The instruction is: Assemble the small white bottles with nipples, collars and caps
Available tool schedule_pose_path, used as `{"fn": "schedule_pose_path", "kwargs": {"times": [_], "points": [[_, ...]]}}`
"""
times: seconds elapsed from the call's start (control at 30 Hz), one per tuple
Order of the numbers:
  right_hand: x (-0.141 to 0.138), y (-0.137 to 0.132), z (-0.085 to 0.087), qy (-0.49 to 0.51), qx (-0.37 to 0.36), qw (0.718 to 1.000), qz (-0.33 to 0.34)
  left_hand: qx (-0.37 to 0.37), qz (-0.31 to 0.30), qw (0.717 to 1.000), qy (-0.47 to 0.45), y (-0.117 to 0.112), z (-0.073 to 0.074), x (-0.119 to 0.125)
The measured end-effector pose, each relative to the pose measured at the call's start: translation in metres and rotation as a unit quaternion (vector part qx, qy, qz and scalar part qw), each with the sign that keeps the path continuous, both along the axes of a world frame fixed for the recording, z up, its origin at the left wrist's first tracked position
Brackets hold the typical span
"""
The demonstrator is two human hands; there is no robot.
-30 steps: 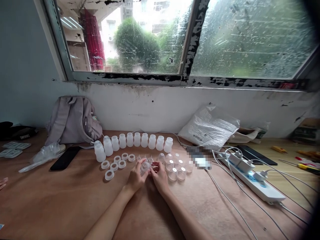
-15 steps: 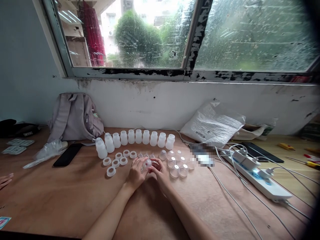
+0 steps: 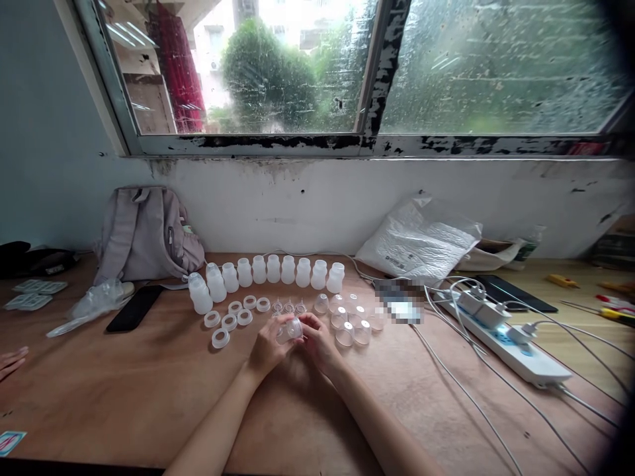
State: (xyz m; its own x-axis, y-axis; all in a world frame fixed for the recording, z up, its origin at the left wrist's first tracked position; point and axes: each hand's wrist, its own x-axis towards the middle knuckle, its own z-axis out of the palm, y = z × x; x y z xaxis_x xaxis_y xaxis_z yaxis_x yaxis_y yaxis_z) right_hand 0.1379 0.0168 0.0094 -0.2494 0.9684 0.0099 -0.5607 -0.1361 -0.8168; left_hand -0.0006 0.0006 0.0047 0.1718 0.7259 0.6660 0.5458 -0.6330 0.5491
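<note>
My left hand (image 3: pixel 270 345) is closed around a clear dome-shaped bottle cap (image 3: pixel 294 328), which lies on its side with a ringed end facing right. My right hand (image 3: pixel 317 338) grips the right side of the same cap with thumb and fingertips. Just beyond my fingers stand a few clear bottle nipples (image 3: pixel 290 307). Left of them lie several white bottle collar rings (image 3: pixel 244 317). To the right are several more clear domed caps (image 3: pixel 344 335). An arc of frosted baby bottles (image 3: pixel 273 270) stands behind everything; the two leftmost have tops on them.
A grey backpack (image 3: pixel 149 231), a plastic bag (image 3: pixel 99 304) and a black phone (image 3: pixel 133 309) are at the left. A silvery bag (image 3: pixel 421 241), a power strip (image 3: pixel 520 360) and loose cables lie at the right. Another person's hand (image 3: pixel 12 361) rests at the left edge.
The cap has turned slightly and tipped so its ringed end shows more towards the right. Both hands have shifted a little, uncovering the nipples behind. The view has moved slightly.
</note>
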Motion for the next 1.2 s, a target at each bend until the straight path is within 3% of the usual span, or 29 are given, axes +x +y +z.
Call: {"fn": "schedule_pose_path", "kwargs": {"times": [0.27,0.4,0.53,0.77,1.03,1.2], "points": [[0.003,-0.002,0.004,-0.072,-0.011,0.989,0.125,0.016,-0.007,1.0,0.006,-0.001,0.001,0.0],[0.006,-0.001,0.005,-0.081,-0.001,0.994,0.076,0.02,0.013,0.999,0.025,-0.003,0.004,0.0],[0.006,-0.001,0.008,-0.078,-0.003,0.995,0.066,-0.029,0.004,0.999,0.017,-0.004,0.006,0.003],[0.003,-0.001,0.008,-0.094,0.043,0.995,0.012,-0.084,0.034,0.995,-0.041,0.001,-0.001,0.007],[0.002,0.006,-0.007,-0.219,0.146,0.963,-0.056,-0.089,0.057,0.994,-0.021,0.004,-0.005,0.005],[0.002,0.004,-0.009,-0.261,0.169,0.947,-0.079,-0.089,0.058,0.994,-0.023,0.002,-0.003,0.006]]}}
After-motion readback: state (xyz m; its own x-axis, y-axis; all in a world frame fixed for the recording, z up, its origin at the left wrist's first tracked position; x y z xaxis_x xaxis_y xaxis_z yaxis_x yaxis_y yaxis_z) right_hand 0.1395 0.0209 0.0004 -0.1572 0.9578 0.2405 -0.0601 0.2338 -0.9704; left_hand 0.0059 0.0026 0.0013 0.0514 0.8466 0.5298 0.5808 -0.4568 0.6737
